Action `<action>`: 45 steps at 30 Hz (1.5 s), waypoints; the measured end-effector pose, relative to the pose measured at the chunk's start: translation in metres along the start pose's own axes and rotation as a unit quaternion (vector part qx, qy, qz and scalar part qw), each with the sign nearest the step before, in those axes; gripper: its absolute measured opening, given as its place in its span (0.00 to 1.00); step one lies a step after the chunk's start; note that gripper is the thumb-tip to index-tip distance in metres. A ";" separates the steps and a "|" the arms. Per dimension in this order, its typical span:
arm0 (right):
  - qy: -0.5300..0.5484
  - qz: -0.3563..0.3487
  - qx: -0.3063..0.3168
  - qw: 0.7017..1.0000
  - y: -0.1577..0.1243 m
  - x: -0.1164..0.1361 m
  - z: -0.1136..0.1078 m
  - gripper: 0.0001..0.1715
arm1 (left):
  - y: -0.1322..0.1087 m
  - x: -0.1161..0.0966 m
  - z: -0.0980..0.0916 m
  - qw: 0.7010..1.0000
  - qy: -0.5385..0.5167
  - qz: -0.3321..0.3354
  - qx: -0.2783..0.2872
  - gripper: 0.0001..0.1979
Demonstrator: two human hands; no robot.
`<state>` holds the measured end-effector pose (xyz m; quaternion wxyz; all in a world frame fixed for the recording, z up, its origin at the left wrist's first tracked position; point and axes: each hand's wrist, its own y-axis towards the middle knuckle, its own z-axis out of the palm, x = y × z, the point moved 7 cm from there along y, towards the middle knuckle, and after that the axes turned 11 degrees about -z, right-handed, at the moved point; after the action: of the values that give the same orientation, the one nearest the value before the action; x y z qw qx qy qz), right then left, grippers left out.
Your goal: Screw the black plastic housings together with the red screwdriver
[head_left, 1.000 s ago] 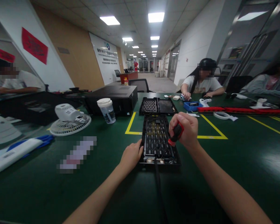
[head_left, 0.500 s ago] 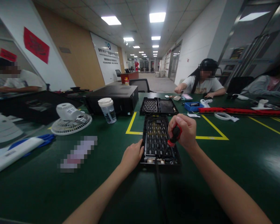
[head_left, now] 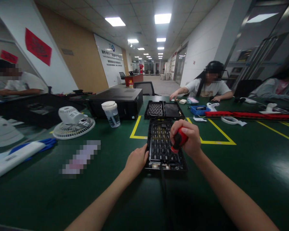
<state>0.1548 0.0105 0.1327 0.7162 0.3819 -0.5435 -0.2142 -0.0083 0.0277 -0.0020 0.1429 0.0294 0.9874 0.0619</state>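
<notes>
In front of me lies a black rectangular case (head_left: 159,146) with rows of rounded cells inside and small parts along its near end. My left hand (head_left: 136,160) holds its left edge, with fingers and thumb pressed against the side. Wrapped round a red and black screwdriver (head_left: 179,140), my right hand (head_left: 191,136) is above the case's right half. The screwdriver slants down towards the near end; its tip is too dark to make out. A dark strap (head_left: 163,179) runs from the case's near end towards me.
Behind the case lies a similar opened black case (head_left: 174,110). To the left are a lidded cup (head_left: 112,115), a white fan (head_left: 73,125) and a large black box (head_left: 115,96). At the right stands a blue tray (head_left: 199,110). Across the table a person (head_left: 212,85) sits.
My right hand has turned and shifted slightly left, tilting the screwdriver handle. My left hand and the case stay put. The person opposite has reached an arm further to my left.
</notes>
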 end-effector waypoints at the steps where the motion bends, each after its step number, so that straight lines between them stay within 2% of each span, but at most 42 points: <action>1: 0.001 0.001 0.005 1.000 0.000 0.001 0.002 0.11 | 0.000 0.000 0.000 1.000 -0.001 -0.001 0.001 0.22; 12: -0.067 0.017 0.019 0.997 -0.002 0.004 0.010 0.11 | -0.001 0.000 -0.002 1.000 -0.014 -0.010 0.010 0.22; 19: -0.030 0.106 0.067 0.992 0.002 -0.008 0.012 0.08 | -0.001 -0.001 -0.003 1.000 -0.011 -0.001 0.005 0.22; 26: 0.103 0.182 0.140 0.968 0.003 -0.005 0.012 0.07 | 0.000 0.000 0.000 1.000 -0.018 -0.007 0.008 0.22; 30: 0.135 0.189 0.183 0.955 0.002 -0.004 0.005 0.08 | 0.000 0.000 -0.001 1.000 -0.021 -0.012 0.010 0.22; 37: 0.180 0.200 0.160 0.950 0.004 -0.011 -0.010 0.11 | 0.000 -0.002 0.000 1.000 -0.021 -0.005 0.012 0.22; 45: 0.135 0.217 0.203 0.945 0.000 -0.005 -0.009 0.11 | 0.000 -0.001 0.001 1.000 -0.022 -0.007 0.016 0.22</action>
<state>0.1622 0.0170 0.1284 0.7192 0.4169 -0.5438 0.1149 -0.0072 0.0280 -0.0030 0.1646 0.0258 0.9850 0.0440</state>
